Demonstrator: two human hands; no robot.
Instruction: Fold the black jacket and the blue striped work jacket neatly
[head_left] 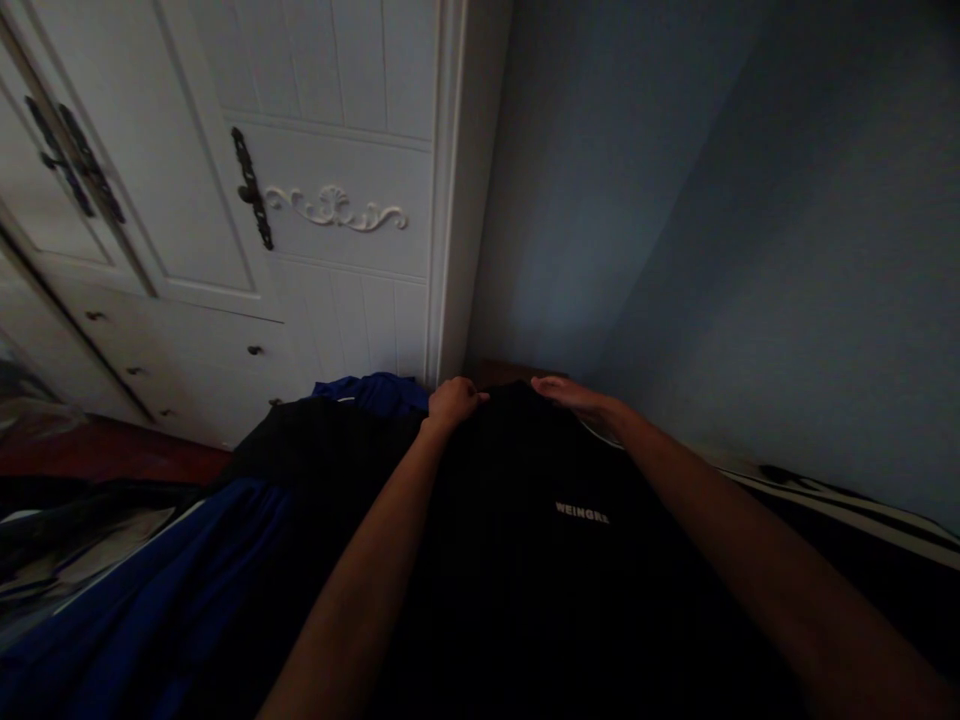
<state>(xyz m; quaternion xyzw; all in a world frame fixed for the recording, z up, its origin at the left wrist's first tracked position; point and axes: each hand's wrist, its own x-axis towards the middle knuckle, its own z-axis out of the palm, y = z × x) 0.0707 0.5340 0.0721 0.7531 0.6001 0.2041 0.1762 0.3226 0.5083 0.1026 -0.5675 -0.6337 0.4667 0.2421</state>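
Observation:
A black top (525, 580) with pale chest lettering that looks like "WEINGRE" lies spread out in front of me. Its far end, which looks like the collar, is between my two hands. My left hand (453, 402) is closed on the cloth at the left of that end, fingers curled in a pinch. Opposite it, my right hand (571, 394) lies against the right side with its fingers stretched out; its thumb is hidden. Dark cloth and dim light hide the garment's folds and edges.
Blue and black clothes (165, 590) are heaped on the left, with more blue cloth (382, 392) behind. A white wardrobe (345, 170) with dark handles stands at the far left. A blue-grey wall (637, 180) rises ahead; dark striped cloth (847, 515) lies along it at right.

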